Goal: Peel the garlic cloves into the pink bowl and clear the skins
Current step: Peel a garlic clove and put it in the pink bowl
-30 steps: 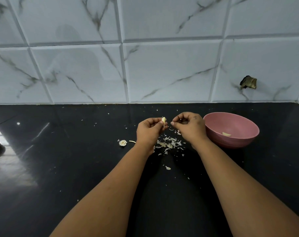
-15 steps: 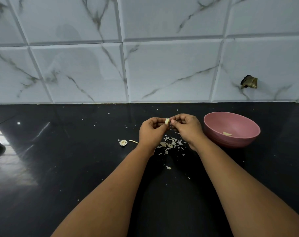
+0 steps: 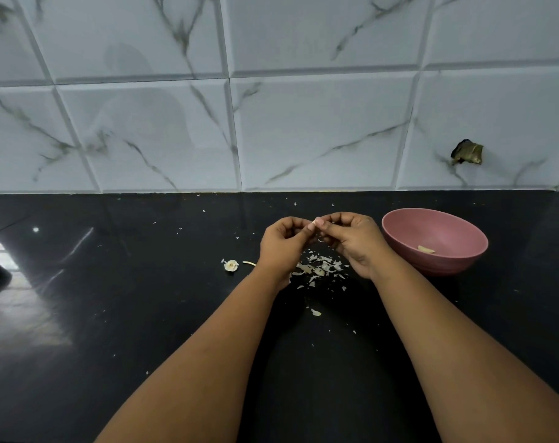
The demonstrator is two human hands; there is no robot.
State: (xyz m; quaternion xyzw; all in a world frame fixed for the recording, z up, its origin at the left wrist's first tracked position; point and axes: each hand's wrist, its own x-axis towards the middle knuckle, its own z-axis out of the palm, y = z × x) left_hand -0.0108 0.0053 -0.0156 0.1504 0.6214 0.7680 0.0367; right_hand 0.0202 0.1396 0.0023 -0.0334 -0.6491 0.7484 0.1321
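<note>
- The left hand (image 3: 283, 243) and the right hand (image 3: 351, 239) meet above the black counter (image 3: 112, 298), fingers curled, apparently pinching one garlic clove (image 3: 316, 222); it is mostly hidden.
- The skins (image 3: 319, 270) lie under the hands.
- The pink bowl (image 3: 431, 231) stands just right, with one peeled clove (image 3: 426, 249) inside.

a shiny black counter (image 3: 118, 314) holds everything. a pink bowl (image 3: 438, 251) sits on it at the right. a heap of little garlic skins (image 3: 319, 270) lies in the middle. just left of the heap lies a small round garlic stub (image 3: 231, 265) and a thin stem bit (image 3: 248, 263).
</note>
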